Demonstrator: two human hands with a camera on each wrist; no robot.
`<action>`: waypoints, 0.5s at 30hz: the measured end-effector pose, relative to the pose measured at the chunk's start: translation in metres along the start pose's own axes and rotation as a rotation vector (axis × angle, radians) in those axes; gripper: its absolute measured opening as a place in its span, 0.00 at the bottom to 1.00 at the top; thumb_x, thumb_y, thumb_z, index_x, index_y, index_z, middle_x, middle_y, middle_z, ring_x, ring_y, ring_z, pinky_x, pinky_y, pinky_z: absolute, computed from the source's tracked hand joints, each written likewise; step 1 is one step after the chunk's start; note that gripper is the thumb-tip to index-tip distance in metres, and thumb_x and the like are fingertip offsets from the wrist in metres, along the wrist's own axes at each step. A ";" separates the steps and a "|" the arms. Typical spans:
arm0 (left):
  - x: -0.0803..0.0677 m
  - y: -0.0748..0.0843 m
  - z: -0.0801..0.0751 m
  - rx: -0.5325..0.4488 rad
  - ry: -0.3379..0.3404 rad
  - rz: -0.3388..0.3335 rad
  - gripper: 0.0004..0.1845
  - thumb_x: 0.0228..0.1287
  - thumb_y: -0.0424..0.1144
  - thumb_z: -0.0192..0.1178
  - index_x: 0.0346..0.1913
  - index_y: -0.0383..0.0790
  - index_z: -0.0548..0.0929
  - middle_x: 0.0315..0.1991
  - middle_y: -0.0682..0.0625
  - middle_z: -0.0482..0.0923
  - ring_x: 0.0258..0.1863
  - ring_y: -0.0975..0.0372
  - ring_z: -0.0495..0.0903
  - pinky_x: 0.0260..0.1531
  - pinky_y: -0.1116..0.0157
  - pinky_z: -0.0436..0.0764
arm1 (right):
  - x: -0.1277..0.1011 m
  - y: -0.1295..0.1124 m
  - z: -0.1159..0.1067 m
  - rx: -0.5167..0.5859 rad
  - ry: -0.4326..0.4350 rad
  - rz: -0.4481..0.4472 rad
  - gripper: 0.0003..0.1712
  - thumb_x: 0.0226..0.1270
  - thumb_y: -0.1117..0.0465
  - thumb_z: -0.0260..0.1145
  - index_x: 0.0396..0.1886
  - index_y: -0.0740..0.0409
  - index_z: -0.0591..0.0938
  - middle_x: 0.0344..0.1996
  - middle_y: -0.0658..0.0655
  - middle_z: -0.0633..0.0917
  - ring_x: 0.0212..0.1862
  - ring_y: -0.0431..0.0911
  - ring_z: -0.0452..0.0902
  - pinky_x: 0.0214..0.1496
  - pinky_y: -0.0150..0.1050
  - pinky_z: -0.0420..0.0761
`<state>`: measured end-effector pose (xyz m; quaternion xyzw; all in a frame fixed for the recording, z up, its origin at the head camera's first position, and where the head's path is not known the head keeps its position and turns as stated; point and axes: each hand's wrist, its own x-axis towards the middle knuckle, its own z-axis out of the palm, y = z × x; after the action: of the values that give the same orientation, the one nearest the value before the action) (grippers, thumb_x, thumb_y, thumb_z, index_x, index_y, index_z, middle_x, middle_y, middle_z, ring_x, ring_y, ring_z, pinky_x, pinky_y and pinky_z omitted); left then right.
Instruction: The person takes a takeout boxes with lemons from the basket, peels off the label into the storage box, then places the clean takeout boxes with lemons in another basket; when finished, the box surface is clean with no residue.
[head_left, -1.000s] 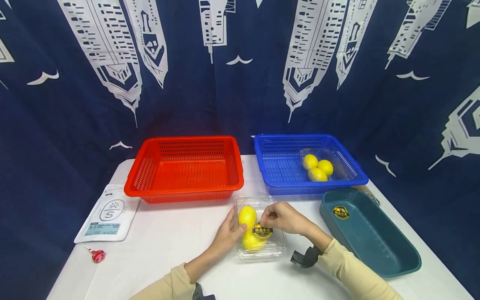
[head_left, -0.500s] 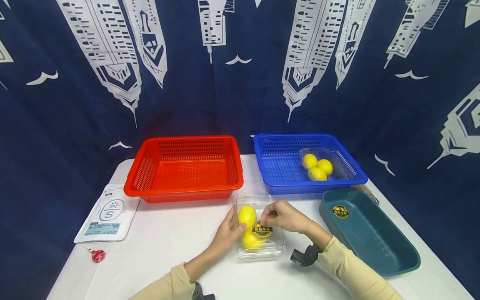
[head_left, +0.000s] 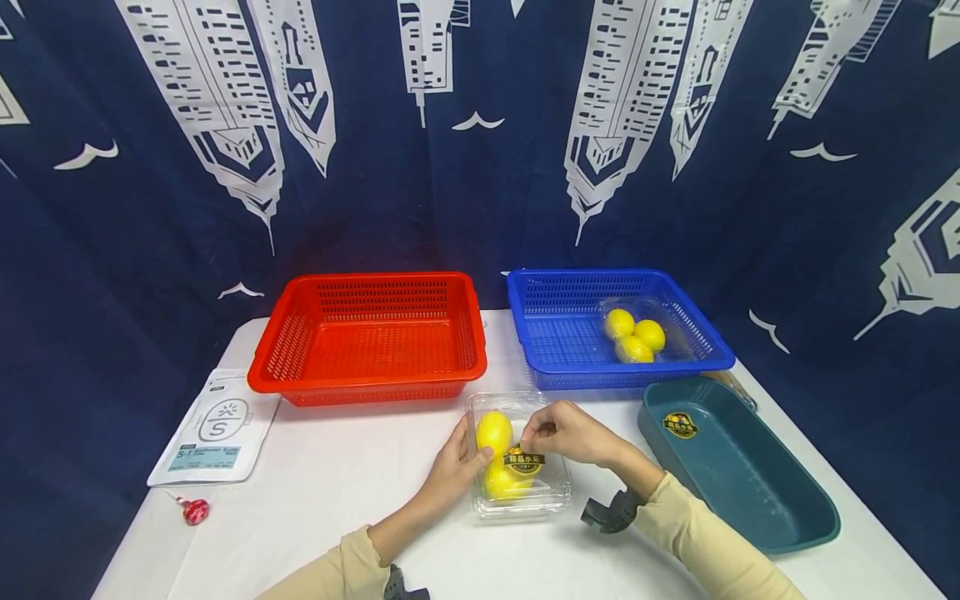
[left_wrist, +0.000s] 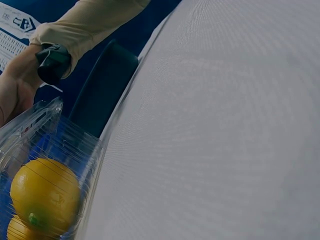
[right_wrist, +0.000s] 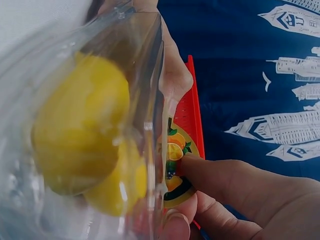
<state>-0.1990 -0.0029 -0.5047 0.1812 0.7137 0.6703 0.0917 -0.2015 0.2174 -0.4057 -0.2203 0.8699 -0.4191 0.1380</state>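
A clear plastic clamshell box (head_left: pixel 551 496) of lemons (head_left: pixel 495 433) stands near the front middle of the table in the head view. My left hand (head_left: pixel 452 467) grips its left side, the thumb lying over the lid. Between the thumb and fingers of my right hand (head_left: pixel 573 435) is the edge of a black-and-gold fruit sticker (head_left: pixel 524 463), which lies against the lid. The right wrist view shows this pinch on the sticker (right_wrist: pixel 176 142) close up, beside the box wall. In the left wrist view a lemon (left_wrist: pixel 45 195) shows through the plastic; my left fingers are out of that view.
Behind the box stand a red basket (head_left: pixel 367 383) and a blue basket (head_left: pixel 540 367) holding another lemon box (head_left: pixel 678 337). A teal tray (head_left: pixel 750 467) with a similar sticker (head_left: pixel 681 425) is at right. At left lie a white pouch (head_left: pixel 217 433) and a red lollipop (head_left: pixel 196 512).
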 end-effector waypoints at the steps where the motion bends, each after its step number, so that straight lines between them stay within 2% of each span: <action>1: 0.000 0.000 0.000 -0.003 0.001 -0.003 0.42 0.68 0.39 0.55 0.75 0.26 0.44 0.75 0.30 0.46 0.74 0.39 0.52 0.71 0.47 0.58 | 0.000 0.000 0.000 0.002 -0.003 0.000 0.06 0.58 0.65 0.70 0.32 0.66 0.85 0.23 0.53 0.84 0.25 0.36 0.70 0.27 0.26 0.71; 15: -0.002 0.004 0.000 -0.014 0.000 -0.007 0.42 0.68 0.38 0.55 0.75 0.26 0.44 0.75 0.30 0.47 0.74 0.40 0.52 0.72 0.47 0.57 | 0.000 0.002 -0.001 0.028 -0.020 0.044 0.06 0.59 0.65 0.69 0.32 0.64 0.85 0.25 0.51 0.84 0.27 0.38 0.73 0.31 0.27 0.74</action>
<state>-0.1971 -0.0038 -0.5004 0.1778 0.7096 0.6751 0.0953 -0.2026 0.2189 -0.4063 -0.2036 0.8671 -0.4260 0.1591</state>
